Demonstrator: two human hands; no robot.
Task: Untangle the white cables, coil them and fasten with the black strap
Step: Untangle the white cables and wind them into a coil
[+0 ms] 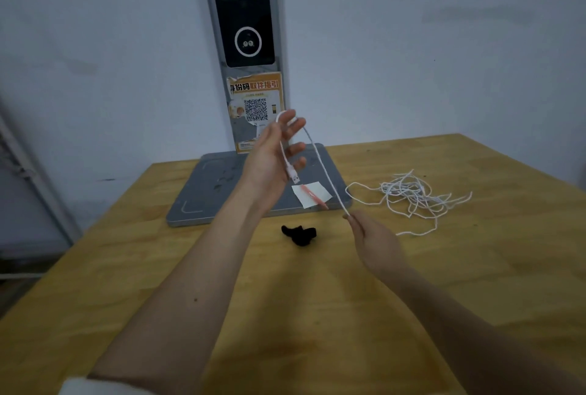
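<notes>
My left hand (276, 150) is raised above the table, palm up, fingers spread. A white cable (320, 160) loops over its fingers, and the cable's USB plug (294, 176) hangs down in front of the palm. The cable runs down and right to my right hand (374, 242), which pinches it between thumb and fingertips. Beyond that hand the cable trails into a tangled heap of white cables (412, 195) on the wooden table (475, 268). The black strap (299, 234) lies crumpled on the table between my two forearms.
A grey metal base plate (222, 195) with an upright post (250, 46) stands at the table's back, against the wall. A white paper slip (312, 193) and a pink pen lie on the plate's front right corner. The table's left edge drops off near a grey frame.
</notes>
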